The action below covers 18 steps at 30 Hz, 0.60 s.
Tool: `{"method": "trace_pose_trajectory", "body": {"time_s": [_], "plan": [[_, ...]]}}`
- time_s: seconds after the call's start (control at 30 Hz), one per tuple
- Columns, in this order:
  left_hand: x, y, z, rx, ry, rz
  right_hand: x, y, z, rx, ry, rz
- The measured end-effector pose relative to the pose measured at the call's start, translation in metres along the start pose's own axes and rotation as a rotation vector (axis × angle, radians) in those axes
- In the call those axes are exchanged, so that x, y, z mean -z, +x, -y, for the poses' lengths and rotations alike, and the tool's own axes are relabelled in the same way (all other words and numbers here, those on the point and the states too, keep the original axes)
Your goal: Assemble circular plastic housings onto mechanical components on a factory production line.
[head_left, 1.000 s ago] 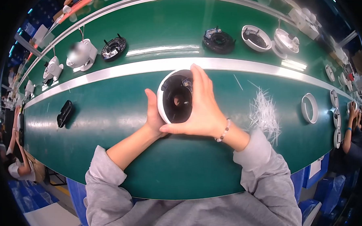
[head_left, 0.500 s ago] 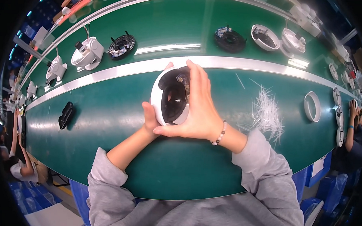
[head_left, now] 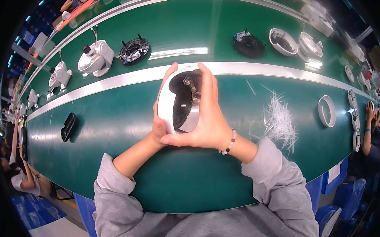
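Note:
Between both hands, above the front work surface, I hold a white rounded housing (head_left: 166,101) tilted on its side. Inside its opening sits a black plastic piece (head_left: 183,97), with a bit of circuit board showing near the upper edge. My left hand (head_left: 159,127) wraps the housing's left side, its thumb at the lower left and a fingertip showing at the top. Across the right side lies my right hand (head_left: 209,115), fingers pointing up along the rim and thumb along the bottom. The hands hide much of the right and back of the housing.
To the left lies a black plastic part (head_left: 69,127). Right of my hands are a heap of thin clear strips (head_left: 280,118) and a white ring (head_left: 327,111). Beyond a metal rail (head_left: 251,68), a green belt carries black round assemblies (head_left: 134,51) and white housings (head_left: 283,41). Other people work at both sides.
The housing has turned in my hands, showing more white shell and less of the black inside. Parts on the belt have shifted slightly right.

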<state>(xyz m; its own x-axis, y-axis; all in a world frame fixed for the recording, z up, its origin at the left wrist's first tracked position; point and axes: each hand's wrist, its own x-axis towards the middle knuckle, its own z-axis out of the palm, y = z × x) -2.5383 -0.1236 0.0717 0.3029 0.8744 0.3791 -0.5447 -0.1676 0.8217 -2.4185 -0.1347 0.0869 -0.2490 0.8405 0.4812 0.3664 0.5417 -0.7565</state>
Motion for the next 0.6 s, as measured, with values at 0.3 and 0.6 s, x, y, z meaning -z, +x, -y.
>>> {"method": "trace_pose_trajectory", "body": {"time_s": [0.3, 0.6], "plan": [[0.007, 0.029, -0.012, 0.184, -0.115, 0.165, -0.005, 0.015, -0.008, -0.121, -0.056, -0.071], [0.007, 0.111, 0.024, 0.300, -0.484, -0.375, 0.108, 0.011, 0.017, -0.122, -0.301, -0.233]]}}
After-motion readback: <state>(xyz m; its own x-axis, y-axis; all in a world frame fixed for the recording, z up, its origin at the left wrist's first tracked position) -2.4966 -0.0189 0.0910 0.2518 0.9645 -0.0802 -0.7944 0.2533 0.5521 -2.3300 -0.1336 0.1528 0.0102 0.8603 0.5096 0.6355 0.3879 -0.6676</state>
